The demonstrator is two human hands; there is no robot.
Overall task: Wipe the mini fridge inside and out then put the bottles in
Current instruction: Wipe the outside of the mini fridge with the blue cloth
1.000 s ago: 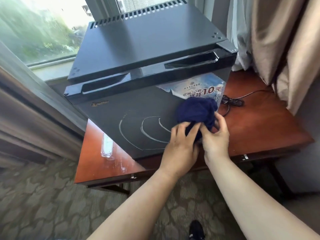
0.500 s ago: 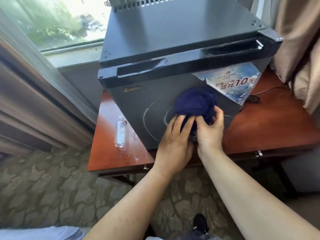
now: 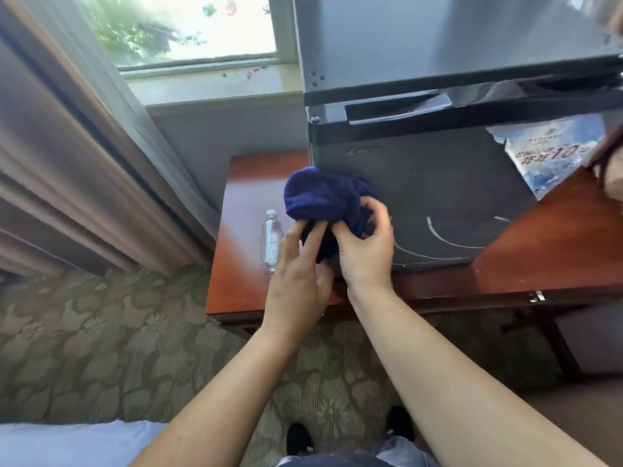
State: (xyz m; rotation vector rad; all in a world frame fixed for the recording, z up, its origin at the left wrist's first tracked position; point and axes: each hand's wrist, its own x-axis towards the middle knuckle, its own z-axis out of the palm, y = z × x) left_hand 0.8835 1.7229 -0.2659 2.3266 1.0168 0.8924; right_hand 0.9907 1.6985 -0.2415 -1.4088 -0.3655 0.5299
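A black mini fridge (image 3: 438, 183) stands shut on a red-brown wooden table (image 3: 546, 251), with pale curved wipe streaks low on its door. A bunched dark blue cloth (image 3: 323, 197) is held at the door's lower left corner. My right hand (image 3: 365, 251) grips the cloth with curled fingers. My left hand (image 3: 296, 274) touches the cloth's underside with straight fingers. A clear plastic water bottle (image 3: 270, 241) lies on the table left of the fridge.
A blue and white printed sticker (image 3: 553, 156) is on the door's upper right. Brown and sheer curtains (image 3: 84, 163) hang at the left by a window (image 3: 188, 25). Patterned carpet (image 3: 101, 348) lies below, and a pale blue fabric (image 3: 74, 443) shows at the bottom left.
The cloth and both hands have shifted left across the fridge door to its lower left corner. The view has swung left, so the fridge sits further right in frame.
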